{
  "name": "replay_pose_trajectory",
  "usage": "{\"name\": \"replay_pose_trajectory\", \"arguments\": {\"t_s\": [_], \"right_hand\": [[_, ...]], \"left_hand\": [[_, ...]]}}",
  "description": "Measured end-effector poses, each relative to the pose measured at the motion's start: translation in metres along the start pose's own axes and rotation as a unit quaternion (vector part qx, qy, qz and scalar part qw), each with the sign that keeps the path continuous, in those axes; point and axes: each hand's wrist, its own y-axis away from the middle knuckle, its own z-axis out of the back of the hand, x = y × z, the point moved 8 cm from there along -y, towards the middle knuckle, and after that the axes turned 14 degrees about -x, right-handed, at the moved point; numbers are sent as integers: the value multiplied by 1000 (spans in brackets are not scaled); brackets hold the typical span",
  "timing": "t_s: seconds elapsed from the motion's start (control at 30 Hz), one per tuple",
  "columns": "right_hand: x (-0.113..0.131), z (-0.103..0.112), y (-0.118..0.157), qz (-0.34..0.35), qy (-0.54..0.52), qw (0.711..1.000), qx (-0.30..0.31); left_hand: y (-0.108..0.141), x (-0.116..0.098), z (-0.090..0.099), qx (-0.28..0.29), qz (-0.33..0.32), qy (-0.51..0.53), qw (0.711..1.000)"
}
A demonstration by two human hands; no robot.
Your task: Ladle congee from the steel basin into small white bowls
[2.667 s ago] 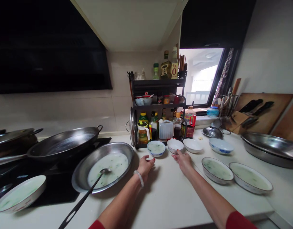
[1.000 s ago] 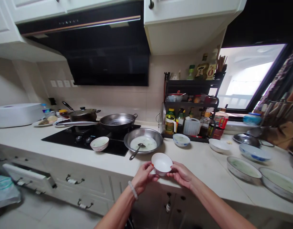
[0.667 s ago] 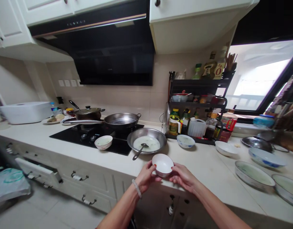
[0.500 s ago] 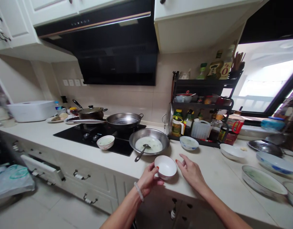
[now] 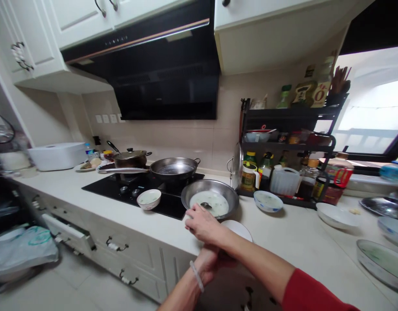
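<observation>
In the head view a wide metal basin [image 5: 230,197] holds pale, milky soup with green bits. A metal spoon [image 5: 205,205] rests in that soup, its handle covered by my right hand [image 5: 203,222], whose fingers are closed around it at the basin's near rim. My right forearm crosses over my left hand [image 5: 209,259], hiding most of its fingers. Just behind the crossed wrists is a white bowl [image 5: 239,229], partly covered, held by my left hand. Filled bowls stand on both sides: a small patterned bowl [image 5: 149,199] to the left, a blue-and-white bowl [image 5: 268,202] to the right.
A steel wok [image 5: 174,167] and a lidded pot [image 5: 130,157] sit on the black cooktop [image 5: 114,185]. Behind the basin's right side, a black rack [image 5: 289,149] carries bottles and jars. More bowls, including a soup-filled oval dish [image 5: 380,263], line the right counter.
My right hand has gone left across my left wrist and closed on the spoon handle. The white bowl is now partly behind my right forearm. The view has shifted slightly.
</observation>
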Motion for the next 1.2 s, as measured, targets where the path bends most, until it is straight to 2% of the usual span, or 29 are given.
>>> {"name": "replay_pose_trajectory", "arguments": {"t_s": [0.1, 0.2, 0.23, 0.3, 0.37, 0.4, 0.6, 0.63, 0.73, 0.8, 0.97, 1.2], "right_hand": [[-30, 8, 8, -45, 5, 999, -14], [-75, 35, 28, -129, -54, 985, -100], [-94, 46, 39, -172, -85, 971, -140], [-134, 60, 65, -292, -143, 923, -204], [-164, 58, 93, -399, -209, 865, -219], [-172, 56, 103, -424, -238, 843, -230], [-183, 42, 133, -479, -315, 759, -307], [-185, 39, 136, -495, -331, 735, -323], [-191, 30, 147, -545, -386, 635, -390], [-195, 27, 153, -560, -402, 586, -425], [-195, 33, 157, -560, -421, 553, -450], [-192, 49, 161, -558, -439, 539, -453]], "left_hand": [[-2, 1, -1, 5, 13, -25, 1000], [-6, 7, 3, -9, 47, -28, 998], [-7, 8, 3, -10, 54, -25, 998], [-8, 8, 4, -7, 55, -13, 998], [-7, 7, 3, 0, 59, -2, 998], [-6, 6, 2, -1, 61, 4, 998], [-5, 1, 4, -28, 49, 41, 998], [-6, 1, 4, -32, 48, 42, 997], [-7, 2, 5, -42, 43, 43, 997], [-7, 2, 6, -46, 42, 42, 997], [-6, 2, 4, -41, 43, 44, 997], [-7, 5, 6, -32, 48, 43, 997]]}}
